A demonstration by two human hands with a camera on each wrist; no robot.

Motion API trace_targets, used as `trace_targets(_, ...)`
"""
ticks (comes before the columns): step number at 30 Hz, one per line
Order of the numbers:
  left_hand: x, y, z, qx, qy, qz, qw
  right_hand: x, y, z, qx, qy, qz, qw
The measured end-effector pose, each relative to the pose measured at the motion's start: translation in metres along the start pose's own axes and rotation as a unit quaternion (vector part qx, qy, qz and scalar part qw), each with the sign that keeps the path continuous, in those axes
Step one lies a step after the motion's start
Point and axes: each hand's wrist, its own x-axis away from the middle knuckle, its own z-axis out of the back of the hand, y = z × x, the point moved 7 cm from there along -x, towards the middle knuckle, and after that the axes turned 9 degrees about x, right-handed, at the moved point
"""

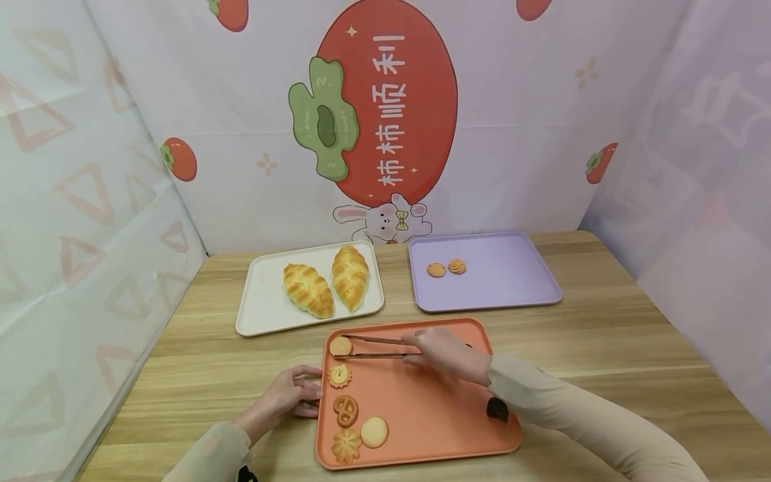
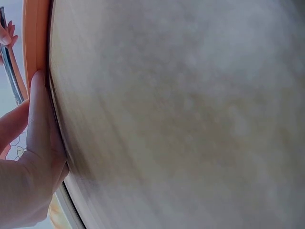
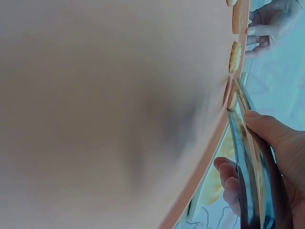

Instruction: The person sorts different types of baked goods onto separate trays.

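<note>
Head view: 4 white Chinese characters (image 1: 390, 110), 柿柿顺利, read bottom to top on big red fruit (image 1: 424, 100) printed on back cloth (image 1: 512, 134).

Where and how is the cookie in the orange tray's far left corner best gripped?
Probably by its far and near edges, from the right: the roundish cookie lies flat, the tray's rim crowds its left, and its right is open. The tongs straddle it that way.

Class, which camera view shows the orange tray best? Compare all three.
The head view: nearly the whole orange tray appears. The left wrist view shows only an edge strip; the right wrist view, part of its rim.
</note>
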Motion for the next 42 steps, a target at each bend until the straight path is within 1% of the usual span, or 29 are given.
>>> trace_targets(6, 0.000, -0.001, 0.000, 0.000, 0.002, 0.000, 1.0000, 0.002, 0.003, 0.001, -0.023, -0.003, -0.012, 1.000)
trace_targets(13, 0.000, 0.000, -0.001, 0.001, 0.001, -0.001, 1.0000, 0.008, 0.010, 0.005, -0.043, -0.010, -0.039, 0.998)
trace_targets(17, -0.001, 0.000, -0.001, 0.001, -0.002, 0.000, 1.0000, 0.011, 0.015, 0.006, -0.045, -0.025, -0.061, 0.997)
trace_targets(19, -0.001, 0.000, 0.000, 0.001, -0.004, 0.000, 1.0000, 0.013, 0.018, 0.007, -0.036, -0.025, -0.065, 0.997)
trace_targets(21, -0.001, 0.000, 0.000, 0.000, -0.005, -0.001, 1.0000, 0.014, 0.020, 0.010, -0.023, -0.014, -0.063, 0.998)
trace_targets(24, -0.001, 0.000, 0.000, 0.001, -0.005, -0.002, 1.0000, 0.016, 0.023, 0.015, -0.005, 0.015, -0.053, 0.998)
trace_targets(26, -0.001, 0.000, 0.000, 0.001, -0.006, -0.002, 1.0000, 0.017, 0.025, 0.019, -0.003, 0.032, -0.051, 0.998)
trace_targets(28, -0.001, -0.001, 0.000, 0.001, -0.006, -0.002, 1.0000, 0.018, 0.029, 0.021, -0.015, 0.032, -0.059, 0.998)
trace_targets(32, -0.001, -0.001, 0.000, -0.002, -0.005, -0.001, 1.0000, 0.020, 0.039, 0.021, -0.043, 0.012, -0.083, 0.996)
trace_targets(34, -0.001, -0.001, 0.000, -0.001, -0.004, -0.001, 1.0000, 0.021, 0.044, 0.020, -0.049, 0.007, -0.089, 0.995)
trace_targets(37, -0.001, -0.001, 0.000, 0.000, -0.005, -0.001, 1.0000, 0.023, 0.049, 0.023, -0.040, 0.017, -0.088, 0.995)
trace_targets(42, -0.001, -0.001, 0.000, -0.002, -0.005, 0.000, 1.0000, 0.028, 0.056, 0.029, -0.002, 0.045, -0.084, 0.995)
